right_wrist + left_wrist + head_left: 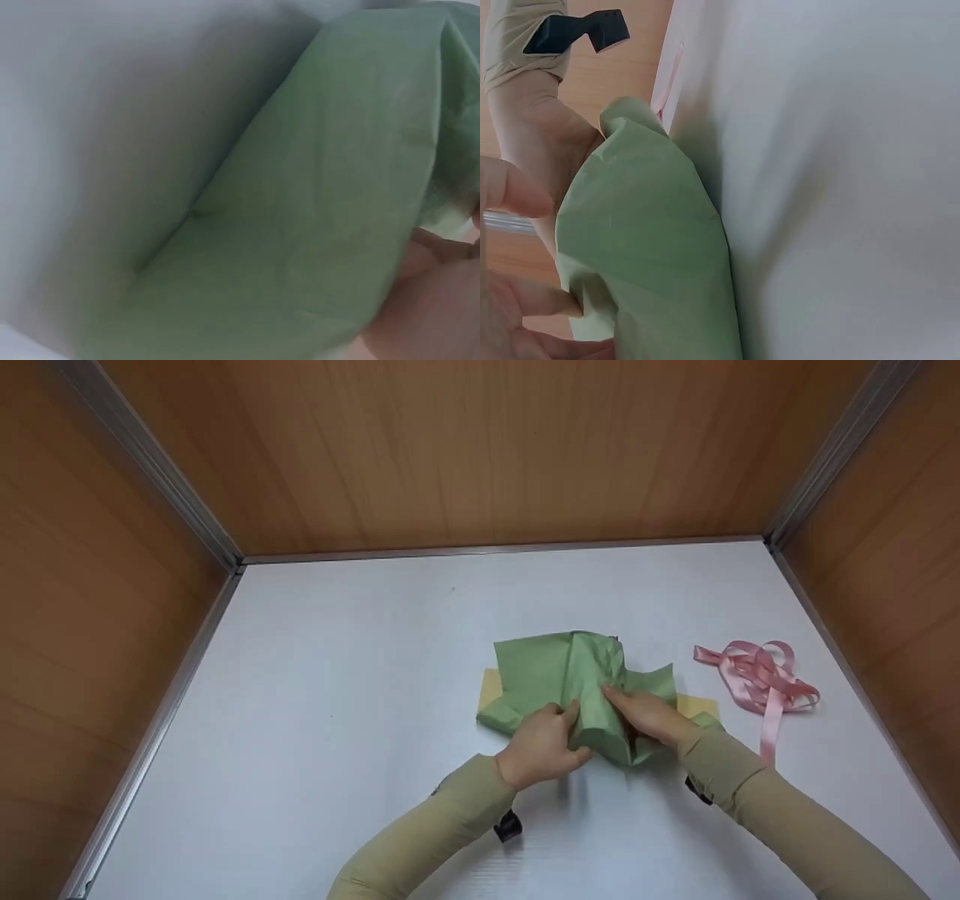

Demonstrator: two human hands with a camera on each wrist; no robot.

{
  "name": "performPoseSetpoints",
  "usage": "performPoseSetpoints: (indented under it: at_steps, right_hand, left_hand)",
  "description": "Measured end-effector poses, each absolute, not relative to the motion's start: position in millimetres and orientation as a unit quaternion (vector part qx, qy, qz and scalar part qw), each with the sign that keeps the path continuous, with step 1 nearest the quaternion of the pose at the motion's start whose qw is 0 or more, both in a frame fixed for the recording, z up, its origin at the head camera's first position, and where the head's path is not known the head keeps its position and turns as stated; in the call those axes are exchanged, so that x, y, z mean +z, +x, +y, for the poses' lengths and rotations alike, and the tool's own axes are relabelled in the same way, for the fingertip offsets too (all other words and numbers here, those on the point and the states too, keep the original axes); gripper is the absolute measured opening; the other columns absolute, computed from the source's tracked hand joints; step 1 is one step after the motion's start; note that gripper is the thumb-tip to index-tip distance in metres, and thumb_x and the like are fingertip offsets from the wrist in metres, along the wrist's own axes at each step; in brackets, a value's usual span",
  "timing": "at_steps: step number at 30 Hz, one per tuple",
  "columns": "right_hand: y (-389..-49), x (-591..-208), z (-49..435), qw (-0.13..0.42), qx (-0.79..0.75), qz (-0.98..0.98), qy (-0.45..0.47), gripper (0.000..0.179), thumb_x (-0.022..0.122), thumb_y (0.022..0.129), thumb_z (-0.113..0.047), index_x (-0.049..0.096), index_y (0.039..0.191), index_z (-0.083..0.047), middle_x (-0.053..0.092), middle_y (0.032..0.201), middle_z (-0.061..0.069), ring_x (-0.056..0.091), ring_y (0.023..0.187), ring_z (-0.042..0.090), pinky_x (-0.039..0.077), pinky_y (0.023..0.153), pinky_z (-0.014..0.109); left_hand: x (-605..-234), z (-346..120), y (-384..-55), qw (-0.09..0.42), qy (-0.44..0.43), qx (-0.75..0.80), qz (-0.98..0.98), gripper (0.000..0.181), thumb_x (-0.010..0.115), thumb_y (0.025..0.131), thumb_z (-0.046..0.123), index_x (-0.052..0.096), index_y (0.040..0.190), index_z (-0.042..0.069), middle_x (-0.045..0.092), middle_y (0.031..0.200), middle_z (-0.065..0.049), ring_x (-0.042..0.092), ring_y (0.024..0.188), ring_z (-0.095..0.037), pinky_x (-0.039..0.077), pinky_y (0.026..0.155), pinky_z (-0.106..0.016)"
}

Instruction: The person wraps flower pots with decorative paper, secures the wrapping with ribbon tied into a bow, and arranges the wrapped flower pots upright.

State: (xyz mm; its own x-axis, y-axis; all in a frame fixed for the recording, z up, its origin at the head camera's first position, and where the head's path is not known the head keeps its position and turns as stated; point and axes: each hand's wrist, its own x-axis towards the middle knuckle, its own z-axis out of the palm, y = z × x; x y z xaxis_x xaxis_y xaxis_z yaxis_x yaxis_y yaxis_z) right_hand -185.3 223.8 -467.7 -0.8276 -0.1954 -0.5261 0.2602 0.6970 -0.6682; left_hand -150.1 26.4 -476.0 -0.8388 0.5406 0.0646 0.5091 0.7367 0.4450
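Note:
Green wrapping paper (536,667) lies folded up into a raised, creased bundle, and whatever it covers is hidden. At its near left side, my left hand (541,746) presses fingertips against a crease, its thumb standing off the paper. In the left wrist view, those fingers (540,298) push a dent into the green surface. My right hand (649,716) grips the paper's right fold, thumb on top and the other fingers mostly behind it. A flap hides part of that hand in the right wrist view. Yellow paper (490,690) shows from under both ends of the green.
A loose heap of pink satin ribbon (765,679) lies right of the paper, one tail running toward the right forearm. Wood-grain panels (487,450) with metal edging enclose the white table (337,675) at the back and sides.

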Motion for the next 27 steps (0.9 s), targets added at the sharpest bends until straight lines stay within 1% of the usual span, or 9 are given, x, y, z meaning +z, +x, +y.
performPoseSetpoints:
  at_steps: [3, 5, 8, 10, 12, 14, 17, 22, 27]
  right_hand:
    - [-180.8, -465.7, 221.8, 0.253, -0.330, 0.909, 0.007, 0.082, 0.025, 0.098, -0.057, 0.035, 0.137, 0.015, 0.044, 0.138, 0.031, 0.047, 0.122, 0.039, 0.039, 0.101, 0.052]
    - [-177.1, -464.9, 218.6, 0.200, -0.296, 0.934, -0.003, 0.080, 0.028, 0.099, -0.054, 0.031, 0.138, 0.017, 0.041, 0.138, 0.034, 0.044, 0.124, 0.044, 0.037, 0.101, 0.055]
    - [-172.3, -465.8, 210.3, 0.101, -0.269, 0.958, -0.021, 0.077, 0.037, 0.099, -0.045, 0.019, 0.142, 0.018, 0.027, 0.144, 0.037, 0.028, 0.133, 0.050, 0.025, 0.109, 0.057]
    - [-170.4, -468.7, 203.4, 0.039, -0.261, 0.964, -0.040, 0.075, 0.041, 0.099, -0.037, 0.015, 0.141, 0.019, 0.019, 0.146, 0.039, 0.020, 0.136, 0.051, 0.017, 0.111, 0.058]
    - [-169.3, -471.8, 196.5, 0.006, -0.265, 0.962, -0.064, 0.072, 0.043, 0.099, -0.032, 0.014, 0.143, 0.018, 0.012, 0.150, 0.037, 0.012, 0.140, 0.048, 0.010, 0.113, 0.058]
    - [-170.3, -474.9, 190.5, 0.004, -0.270, 0.959, -0.088, 0.068, 0.041, 0.100, -0.028, 0.014, 0.144, 0.016, 0.008, 0.152, 0.034, 0.006, 0.142, 0.046, 0.007, 0.113, 0.059]
    - [-176.8, -478.0, 183.4, 0.029, -0.272, 0.957, -0.098, 0.064, 0.038, 0.102, -0.028, 0.014, 0.145, 0.012, 0.005, 0.154, 0.030, 0.003, 0.143, 0.043, 0.005, 0.113, 0.059]
    - [-192.4, -477.6, 176.1, 0.072, -0.255, 0.962, -0.066, 0.063, 0.033, 0.103, -0.030, 0.012, 0.147, 0.009, 0.005, 0.155, 0.027, 0.000, 0.144, 0.041, 0.002, 0.114, 0.057]
    - [-199.9, -475.4, 167.8, 0.086, -0.259, 0.961, -0.040, 0.062, 0.033, 0.101, -0.025, 0.010, 0.146, 0.011, 0.004, 0.155, 0.028, 0.000, 0.144, 0.041, 0.003, 0.115, 0.056]
  left_hand:
    - [-476.7, 23.1, -150.3, 0.031, 0.280, 0.203, 0.938, 0.059, 0.060, 0.087, 0.029, 0.048, 0.136, 0.000, 0.063, 0.109, -0.016, 0.060, 0.096, -0.026, 0.048, 0.081, -0.040]
    - [-476.6, 20.1, -151.1, 0.020, 0.278, 0.184, 0.943, 0.053, 0.058, 0.089, 0.028, 0.051, 0.135, 0.003, 0.062, 0.112, -0.013, 0.058, 0.102, -0.026, 0.046, 0.084, -0.043]
    - [-477.4, 15.6, -153.6, -0.015, 0.275, 0.169, 0.946, 0.040, 0.054, 0.094, 0.024, 0.057, 0.129, 0.006, 0.061, 0.113, -0.010, 0.056, 0.107, -0.026, 0.045, 0.085, -0.043]
    - [-478.6, 13.2, -155.4, -0.046, 0.276, 0.161, 0.946, 0.033, 0.053, 0.095, 0.021, 0.061, 0.124, 0.006, 0.061, 0.114, -0.010, 0.055, 0.109, -0.026, 0.045, 0.086, -0.043]
    - [-480.8, 11.4, -156.9, -0.071, 0.278, 0.152, 0.946, 0.027, 0.053, 0.095, 0.019, 0.064, 0.117, 0.007, 0.061, 0.113, -0.009, 0.055, 0.109, -0.025, 0.045, 0.085, -0.043]
    - [-483.3, 10.3, -157.6, -0.083, 0.281, 0.143, 0.945, 0.024, 0.055, 0.094, 0.019, 0.066, 0.112, 0.008, 0.061, 0.112, -0.009, 0.055, 0.109, -0.024, 0.045, 0.085, -0.042]
    - [-487.2, 9.3, -157.6, -0.082, 0.286, 0.136, 0.945, 0.021, 0.057, 0.093, 0.019, 0.068, 0.107, 0.009, 0.062, 0.109, -0.008, 0.056, 0.107, -0.024, 0.045, 0.084, -0.042]
    - [-487.7, 8.3, -155.8, -0.056, 0.291, 0.138, 0.945, 0.018, 0.057, 0.093, 0.020, 0.069, 0.102, 0.009, 0.064, 0.104, -0.006, 0.057, 0.103, -0.024, 0.045, 0.084, -0.042]
    - [-485.2, 6.6, -154.2, -0.036, 0.300, 0.139, 0.943, 0.017, 0.056, 0.093, 0.020, 0.068, 0.099, 0.009, 0.064, 0.102, -0.005, 0.057, 0.102, -0.024, 0.044, 0.084, -0.041]
